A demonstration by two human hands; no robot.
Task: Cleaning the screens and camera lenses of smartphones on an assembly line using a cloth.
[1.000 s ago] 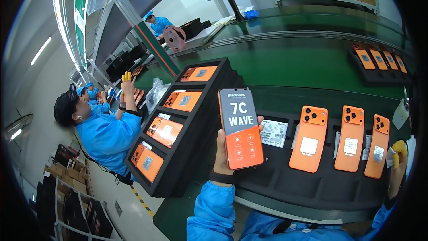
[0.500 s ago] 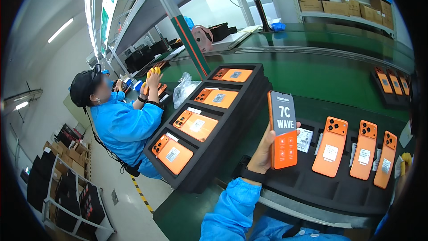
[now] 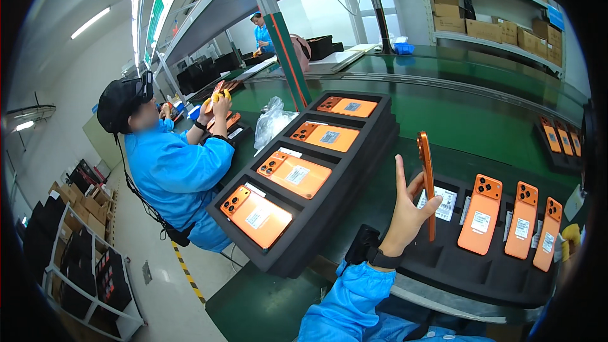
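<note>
My left hand (image 3: 408, 218) holds an orange smartphone (image 3: 426, 180) upright between thumb and fingers, its narrow edge turned to me and the index finger raised off it. Beneath is a black foam tray (image 3: 453, 275) holding several orange phones, such as one phone (image 3: 480, 215) lying back up with a white label. A white printed label (image 3: 438, 204) shows in the tray slot behind my hand. At the right rim, my right hand (image 3: 572, 240) is only partly visible, with yellow coverings on its fingers; what it holds, if anything, is hidden.
Left of my hand, stacked black foam trays (image 3: 373, 158) carry several labelled orange phones. A co-worker in blue (image 3: 174, 158) handles a phone beyond them. Another tray (image 3: 560, 152) lies at the far right. A metal post (image 3: 285, 57) and a clear plastic bag (image 3: 273, 123) stand behind the stack.
The phone in my left hand has turned from screen-facing to edge-on and shifted slightly right in the picture. My index finger has lifted off it. The view has shifted a little.
</note>
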